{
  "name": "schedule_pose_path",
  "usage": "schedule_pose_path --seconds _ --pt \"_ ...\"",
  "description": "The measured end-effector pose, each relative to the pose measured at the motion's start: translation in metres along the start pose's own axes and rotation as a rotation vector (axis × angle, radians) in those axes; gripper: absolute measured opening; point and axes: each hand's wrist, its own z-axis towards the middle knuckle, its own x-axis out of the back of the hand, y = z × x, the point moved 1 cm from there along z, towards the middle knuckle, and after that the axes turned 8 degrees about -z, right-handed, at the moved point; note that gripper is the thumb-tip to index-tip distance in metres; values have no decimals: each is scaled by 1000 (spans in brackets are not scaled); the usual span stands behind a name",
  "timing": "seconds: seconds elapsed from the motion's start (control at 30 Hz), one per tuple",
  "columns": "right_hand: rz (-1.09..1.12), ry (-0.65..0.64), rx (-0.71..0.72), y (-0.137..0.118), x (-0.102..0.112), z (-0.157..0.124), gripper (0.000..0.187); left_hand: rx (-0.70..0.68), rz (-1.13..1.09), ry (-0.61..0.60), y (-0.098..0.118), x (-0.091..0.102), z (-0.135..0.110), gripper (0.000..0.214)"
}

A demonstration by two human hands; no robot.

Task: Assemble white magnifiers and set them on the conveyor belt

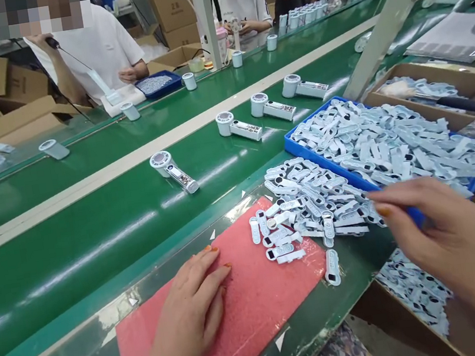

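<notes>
My left hand [191, 304] lies flat on a pink mat [257, 312], fingers stretched out and holding nothing. My right hand [446, 233] hovers by the right end of a heap of small pale-blue plastic covers [312, 196], its thumb and forefinger pinched together. Whether anything sits in that pinch I cannot make out. Several covers have dark windows; a single cover [332, 267] lies apart at the mat's right edge. Behind the heap, a blue tray [324, 158] is filled with more of the same covers.
A green conveyor belt [109, 245] carries several round-headed handheld devices [181, 174] with exposed circuit boards, plus white cups [190, 81] farther back. A cardboard box [422, 308] of covers stands low at right. A metal post [396, 17] rises at right. Co-workers sit across the belt.
</notes>
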Motion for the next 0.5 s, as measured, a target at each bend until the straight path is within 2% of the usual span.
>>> schedule_pose_path --seconds 0.07,0.13,0.2,0.23,0.3,0.37,0.4,0.5 --pt "123 -16 -56 18 13 -30 14 8 -9 3 1 0 2 31" --pt "168 -125 -41 42 20 -68 14 24 -17 0 1 0 4 29" --pt "127 -239 -44 73 17 -108 12 42 -17 -1 -1 -1 5 28" --pt "106 -313 -100 92 11 -128 8 51 -18 -1 -1 0 5 28" --pt "15 -346 -339 134 -5 -163 11 54 -23 16 3 2 5 29" --pt "-81 -491 -575 173 -30 -193 23 8 -30 26 17 5 7 32" --pt "-131 -613 -618 190 -43 -205 33 -55 -30 13 28 6 9 33" --pt "-196 -718 -657 226 -81 -232 57 -352 25 -130 70 -1 22 36"
